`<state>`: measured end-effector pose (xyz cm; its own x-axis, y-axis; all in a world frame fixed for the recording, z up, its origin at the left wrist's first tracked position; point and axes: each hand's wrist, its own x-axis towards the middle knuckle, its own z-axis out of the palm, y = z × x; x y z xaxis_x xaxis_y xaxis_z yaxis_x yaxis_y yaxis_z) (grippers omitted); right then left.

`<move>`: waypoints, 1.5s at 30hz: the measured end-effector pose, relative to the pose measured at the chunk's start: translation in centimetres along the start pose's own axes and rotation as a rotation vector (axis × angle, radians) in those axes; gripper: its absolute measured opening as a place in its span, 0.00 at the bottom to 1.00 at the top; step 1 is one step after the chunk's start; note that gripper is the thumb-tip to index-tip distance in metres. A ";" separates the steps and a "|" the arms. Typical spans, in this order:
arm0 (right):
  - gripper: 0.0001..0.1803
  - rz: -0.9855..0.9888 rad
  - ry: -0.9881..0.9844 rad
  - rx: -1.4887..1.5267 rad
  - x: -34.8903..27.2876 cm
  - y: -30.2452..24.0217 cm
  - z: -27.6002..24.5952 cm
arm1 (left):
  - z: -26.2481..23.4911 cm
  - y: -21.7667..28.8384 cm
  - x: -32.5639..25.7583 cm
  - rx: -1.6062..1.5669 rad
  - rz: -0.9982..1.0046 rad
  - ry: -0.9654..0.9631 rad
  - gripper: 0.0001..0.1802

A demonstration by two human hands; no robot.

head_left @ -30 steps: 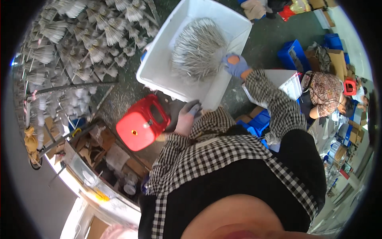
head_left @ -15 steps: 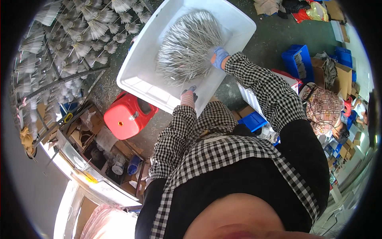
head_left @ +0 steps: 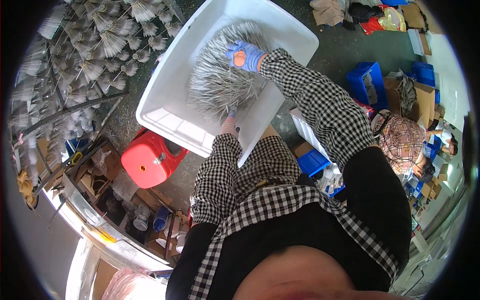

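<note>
A large, bushy heap of thin silver-grey strands (head_left: 215,75) lies inside a white plastic bin (head_left: 170,131) in front of me. My right hand (head_left: 246,56), in a blue glove that leaves a patch of skin bare, rests on top of the heap with its fingers apart. At the heap's near edge is my left hand (head_left: 230,123), in a pinkish striped glove with bluish fingertips. One finger stretches up against the strands; its other fingers are mostly hidden. I see nothing held in either hand.
A red plastic stool (head_left: 145,162) stands left of the bin. Wire-like brush bundles (head_left: 92,65) crowd a metal rack at far left. Blue crates (head_left: 364,82) and cardboard boxes sit at right, where another person (head_left: 400,140) bends over. A cluttered shelf (head_left: 125,200) is at lower left.
My right hand has moved left from the heap's right side onto its top. My left hand has shifted slightly left and down, now meeting the strands. The view has shifted a little.
</note>
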<state>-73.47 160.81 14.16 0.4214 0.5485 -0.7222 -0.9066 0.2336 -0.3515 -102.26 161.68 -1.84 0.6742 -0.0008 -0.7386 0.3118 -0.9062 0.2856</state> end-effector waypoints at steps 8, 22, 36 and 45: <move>0.32 -1.199 0.359 -1.995 -5.5 -16.0 -14.7 | -5.4 8.7 -1.1 -1.029 -0.293 -0.020 0.46; 0.71 -0.026 0.662 -1.577 4.9 -8.3 -17.5 | -4.2 7.0 4.6 -2.136 -0.827 0.515 0.48; 0.61 0.316 0.055 -0.937 3.8 -6.6 -15.0 | -5.9 2.0 -0.4 -2.610 0.003 0.464 0.39; 0.52 0.245 0.122 -0.678 0.2 -0.8 -11.0 | -5.9 1.2 -3.6 -2.745 0.163 0.565 0.46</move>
<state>-72.37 151.88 7.74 0.2436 0.4186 -0.8749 -0.7777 -0.4548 -0.4341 -100.35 163.13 4.76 0.6214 0.4036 -0.6715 -0.3414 0.9109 0.2316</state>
